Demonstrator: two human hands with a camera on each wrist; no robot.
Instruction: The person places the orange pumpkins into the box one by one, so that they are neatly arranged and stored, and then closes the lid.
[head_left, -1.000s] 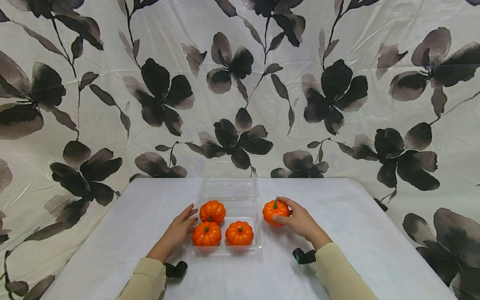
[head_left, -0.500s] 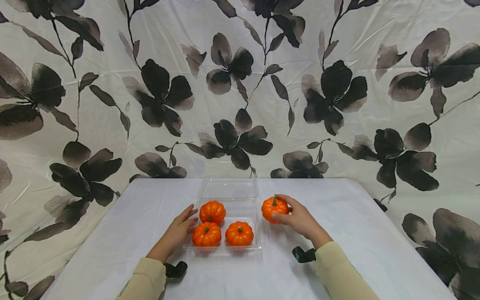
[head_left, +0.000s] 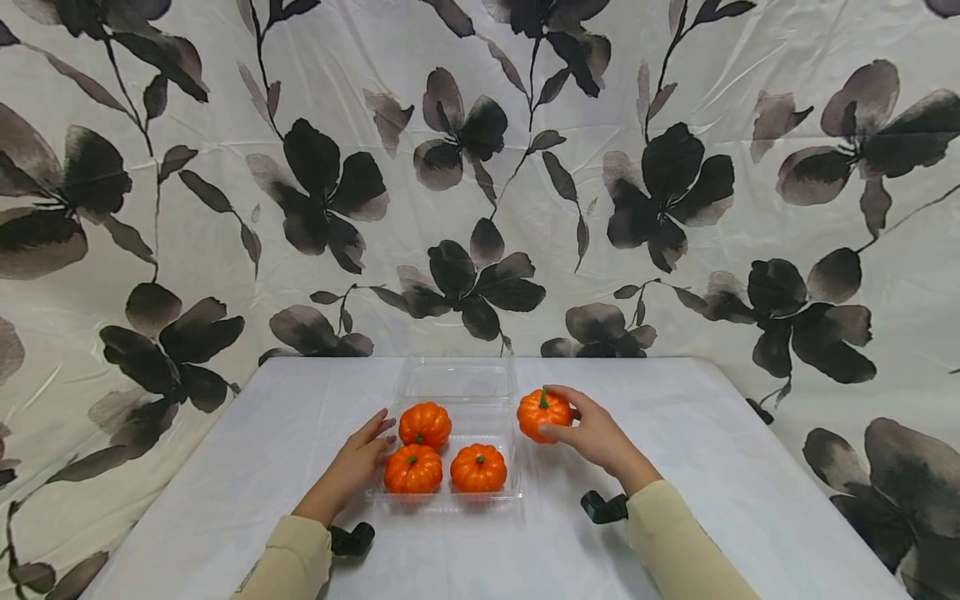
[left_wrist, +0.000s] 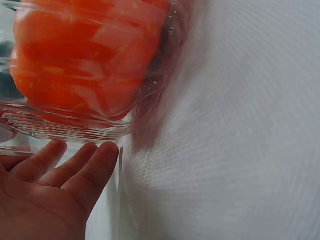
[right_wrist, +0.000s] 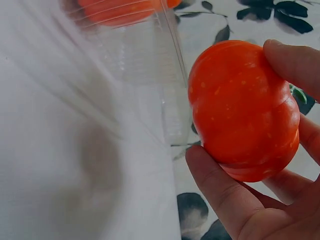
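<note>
My right hand (head_left: pixel 596 432) grips a small orange pumpkin (head_left: pixel 540 415) with a green stem, just right of a clear plastic clamshell box (head_left: pixel 483 497). In the right wrist view this pumpkin (right_wrist: pixel 242 110) is held between thumb and fingers, off the table. The box holds three more: a back-left pumpkin (head_left: pixel 425 423), a front-left pumpkin (head_left: pixel 412 469) and a front-right pumpkin (head_left: pixel 479 467). At the box's left side is my left hand (head_left: pixel 356 462), fingers extended. Its fingertips (left_wrist: pixel 106 150) meet or nearly meet the ridged plastic wall in the left wrist view.
The box's clear lid (head_left: pixel 457 379) lies folded back toward the far edge of the white-covered table (head_left: pixel 630 383). Behind the table hangs a floral cloth (head_left: pixel 480 167). Dark wrist cameras (head_left: pixel 352 539) sit at both wrists.
My right hand has raised the pumpkin slightly and shifted it left, closer to the box. The left hand and the boxed pumpkins stay where they were.
</note>
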